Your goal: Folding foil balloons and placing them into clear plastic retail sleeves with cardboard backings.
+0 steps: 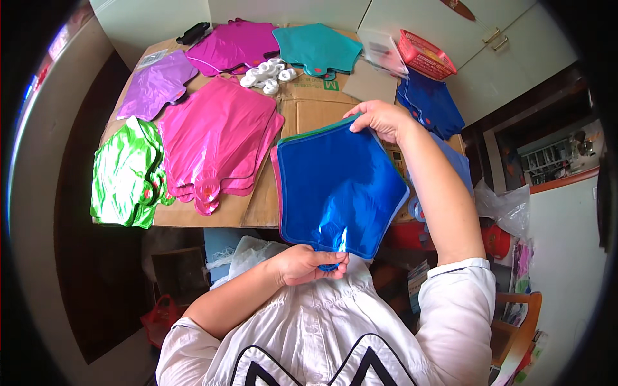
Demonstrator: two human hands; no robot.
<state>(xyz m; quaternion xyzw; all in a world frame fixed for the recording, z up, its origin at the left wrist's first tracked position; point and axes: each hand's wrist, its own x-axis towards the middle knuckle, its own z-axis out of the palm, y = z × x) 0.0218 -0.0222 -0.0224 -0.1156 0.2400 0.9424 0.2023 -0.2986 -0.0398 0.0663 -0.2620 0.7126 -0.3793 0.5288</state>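
Note:
A stack of shiny five-sided foil pieces hangs in front of me, with a blue foil piece (341, 186) on top. Green and pink edges peek out behind it. My right hand (381, 121) pinches the stack's upper right corner between thumb and fingers. Down at the bottom edge, my left hand (311, 264) is closed around a small rounded blue tab. Left of the stack, pink foil pieces (215, 138) lie in a pile on the cardboard (309, 106), their round tabs toward me.
Around the cardboard lie foil piles: green (125, 174), lilac (154, 87), purple (235, 45), teal (322, 48) and dark blue (434, 103). Several small white plastic parts (265, 74) sit between them. A red basket (426, 55) stands at the back right. A wooden chair (524, 328) is on my right.

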